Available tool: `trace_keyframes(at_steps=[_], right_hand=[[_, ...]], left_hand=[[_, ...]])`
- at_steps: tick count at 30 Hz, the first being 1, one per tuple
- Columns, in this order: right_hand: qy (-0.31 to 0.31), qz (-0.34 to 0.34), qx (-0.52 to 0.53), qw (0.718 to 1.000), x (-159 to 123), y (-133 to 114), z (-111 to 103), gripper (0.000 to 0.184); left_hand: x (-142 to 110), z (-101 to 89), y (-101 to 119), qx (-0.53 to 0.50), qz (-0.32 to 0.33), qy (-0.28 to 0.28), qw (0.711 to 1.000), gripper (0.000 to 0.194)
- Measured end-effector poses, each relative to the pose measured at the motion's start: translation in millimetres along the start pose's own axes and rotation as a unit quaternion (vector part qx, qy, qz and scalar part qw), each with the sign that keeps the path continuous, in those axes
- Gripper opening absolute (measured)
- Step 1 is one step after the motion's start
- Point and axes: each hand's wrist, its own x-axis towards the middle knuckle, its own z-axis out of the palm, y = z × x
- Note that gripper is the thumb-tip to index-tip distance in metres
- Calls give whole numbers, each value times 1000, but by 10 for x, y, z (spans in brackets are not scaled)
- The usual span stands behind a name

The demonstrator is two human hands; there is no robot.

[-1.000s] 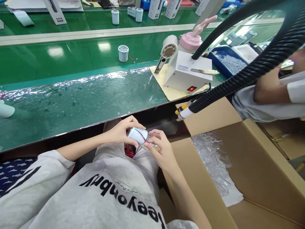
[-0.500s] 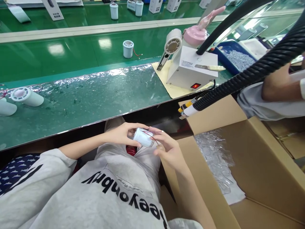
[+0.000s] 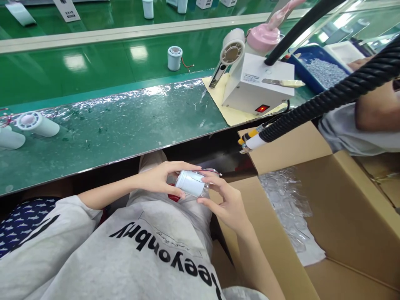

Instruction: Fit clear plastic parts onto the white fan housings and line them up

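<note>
Over my lap, a pale blue cylindrical fan housing (image 3: pixel 190 183) lies on its side between my hands. My left hand (image 3: pixel 163 178) wraps its left end, thumb below and fingers along the top. With fingertips and thumb, my right hand (image 3: pixel 227 196) grips the right end, where something clear and shiny, like plastic, shows. Thin red and dark wires (image 3: pixel 210 170) run along the top and stick out past that end. My fingers hide part of both ends.
A green bench (image 3: pixel 125 121) carries more housings (image 3: pixel 39 124) at left and one housing (image 3: pixel 174 58) farther back. At right stand a white machine (image 3: pixel 258 85), a handheld fan (image 3: pixel 231 51), a black hose (image 3: pixel 325 98) and a cardboard box (image 3: pixel 350 208) holding clear plastic pieces. A co-worker's arm (image 3: pixel 376 106) is beyond.
My right fingers have moved from the wires onto the housing's right end. The wires now point right along the top instead of hanging across the front. The view has shifted slightly.
</note>
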Motion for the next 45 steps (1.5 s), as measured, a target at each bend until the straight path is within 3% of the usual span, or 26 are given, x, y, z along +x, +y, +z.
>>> trace_keyframes(at_steps=[7,24,34,40,45], right_hand=[[0,82,75,994,11,-90,0,48],[-17,201,217,955,23,-30,58,44],[19,310,337,889,26,55,202,60],[-6,325,376,868,9,92,259,57],[-25,360,389,848,83,-4,243,69]], left_hand=[[-17,2,-19,28,44,-12,999,71],[-35,8,-31,53,77,-27,995,71],[-50,-1,-91,55,101,-30,993,77],[-26,-4,-110,60,122,-38,990,77],[-25,-6,-126,61,118,-38,990,76]])
